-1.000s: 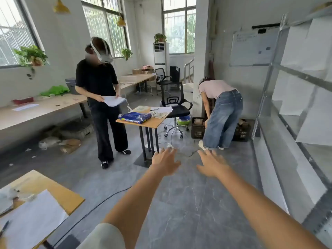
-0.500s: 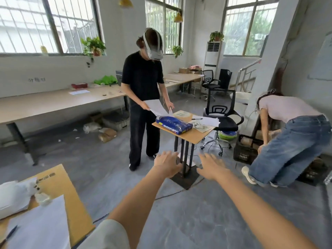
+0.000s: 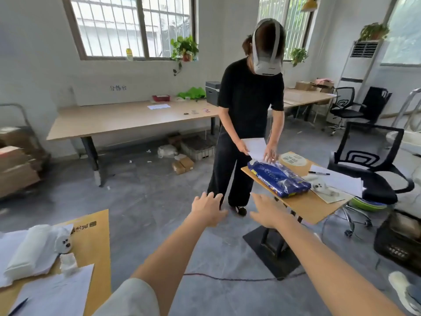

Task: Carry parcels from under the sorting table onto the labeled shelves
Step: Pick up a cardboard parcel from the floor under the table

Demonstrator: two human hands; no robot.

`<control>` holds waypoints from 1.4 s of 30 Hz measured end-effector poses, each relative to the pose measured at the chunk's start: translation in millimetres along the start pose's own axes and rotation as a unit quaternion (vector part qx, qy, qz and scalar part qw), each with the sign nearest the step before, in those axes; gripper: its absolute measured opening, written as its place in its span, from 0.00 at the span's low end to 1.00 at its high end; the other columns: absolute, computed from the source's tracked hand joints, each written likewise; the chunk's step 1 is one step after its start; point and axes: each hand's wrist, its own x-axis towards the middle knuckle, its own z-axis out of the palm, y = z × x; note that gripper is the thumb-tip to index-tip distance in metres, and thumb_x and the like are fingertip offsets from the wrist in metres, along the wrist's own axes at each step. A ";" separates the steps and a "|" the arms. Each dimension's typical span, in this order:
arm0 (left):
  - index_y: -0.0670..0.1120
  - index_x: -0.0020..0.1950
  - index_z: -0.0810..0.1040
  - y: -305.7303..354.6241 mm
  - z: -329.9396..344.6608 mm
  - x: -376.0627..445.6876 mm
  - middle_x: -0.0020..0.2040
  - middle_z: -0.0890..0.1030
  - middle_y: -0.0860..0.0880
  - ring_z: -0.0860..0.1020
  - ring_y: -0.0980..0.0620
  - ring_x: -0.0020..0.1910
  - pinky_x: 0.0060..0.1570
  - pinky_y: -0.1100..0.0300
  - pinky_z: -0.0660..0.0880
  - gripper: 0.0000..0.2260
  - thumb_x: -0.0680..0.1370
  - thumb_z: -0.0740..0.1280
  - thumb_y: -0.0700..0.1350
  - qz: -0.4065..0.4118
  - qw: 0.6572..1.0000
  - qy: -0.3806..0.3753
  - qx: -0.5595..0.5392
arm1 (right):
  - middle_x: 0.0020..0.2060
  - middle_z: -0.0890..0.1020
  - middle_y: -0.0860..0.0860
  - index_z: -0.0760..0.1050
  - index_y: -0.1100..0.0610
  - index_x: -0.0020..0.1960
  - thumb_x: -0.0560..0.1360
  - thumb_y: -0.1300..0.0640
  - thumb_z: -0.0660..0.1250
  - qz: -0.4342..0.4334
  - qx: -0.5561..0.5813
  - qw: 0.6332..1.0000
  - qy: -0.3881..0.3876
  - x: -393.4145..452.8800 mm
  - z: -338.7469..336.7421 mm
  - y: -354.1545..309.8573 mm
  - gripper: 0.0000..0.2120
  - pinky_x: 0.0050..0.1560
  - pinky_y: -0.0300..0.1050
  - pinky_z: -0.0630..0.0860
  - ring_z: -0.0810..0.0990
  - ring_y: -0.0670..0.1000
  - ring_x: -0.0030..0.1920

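Both hands are empty. The left hand [image 3: 208, 210] and the right hand [image 3: 268, 213] reach forward at the centre of the frame, fingers spread and loose, gripping nothing and touching nothing, with bare floor [image 3: 145, 197] under them. The long table [image 3: 127, 119] runs across the middle left of the frame against the wall, under a sign that probably marks it as the sorting table. Beneath it, at the centre of the frame, lie the parcels: a white bag [image 3: 167, 151], small boxes [image 3: 183, 164] and a grey crate [image 3: 197, 148], all well apart from the hands. No shelves show in this view, so nothing can be said of what already stands on them. Judging by the empty hands and the parcels left on the floor, this trip's pickup has not begun and a good deal of carrying is left. Between the wearer and the parcels stands another person [image 3: 248, 119] in black, bent over a small desk [image 3: 303, 201] at the centre right, pressing paper onto a blue pack [image 3: 279, 179]. More boxes sit stacked on a cart [image 3: 17, 160] at the left edge; whether they belong to the task cannot be told. The likely next step is to pass left of that person and stoop under the table.
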 end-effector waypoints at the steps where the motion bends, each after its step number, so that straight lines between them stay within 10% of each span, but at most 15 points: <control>1: 0.47 0.73 0.63 -6.0 -0.6 16.7 0.69 0.70 0.44 0.66 0.42 0.69 0.67 0.48 0.65 0.25 0.78 0.56 0.55 -0.013 1.000 0.003 -0.001 | 0.72 0.65 0.56 0.52 0.54 0.76 0.77 0.48 0.59 -0.012 0.003 1.000 0.001 22.9 -2.1 1.5 0.31 0.67 0.56 0.68 0.66 0.59 0.71; 16: 0.49 0.75 0.60 -107.4 -37.6 242.5 0.72 0.68 0.46 0.65 0.45 0.71 0.67 0.50 0.66 0.27 0.78 0.57 0.54 -0.182 0.982 0.022 -0.041 | 0.73 0.63 0.55 0.51 0.53 0.77 0.78 0.49 0.57 -0.164 -0.040 0.985 -0.041 330.1 -39.0 -28.1 0.30 0.66 0.57 0.64 0.64 0.59 0.71; 42: 0.49 0.75 0.61 -422.5 -98.0 689.8 0.71 0.69 0.45 0.65 0.44 0.71 0.69 0.48 0.62 0.26 0.77 0.55 0.55 -0.240 0.970 0.006 -0.040 | 0.74 0.62 0.54 0.48 0.53 0.77 0.78 0.47 0.56 -0.213 -0.081 0.971 -0.071 881.6 -93.9 -196.2 0.31 0.68 0.58 0.62 0.62 0.59 0.72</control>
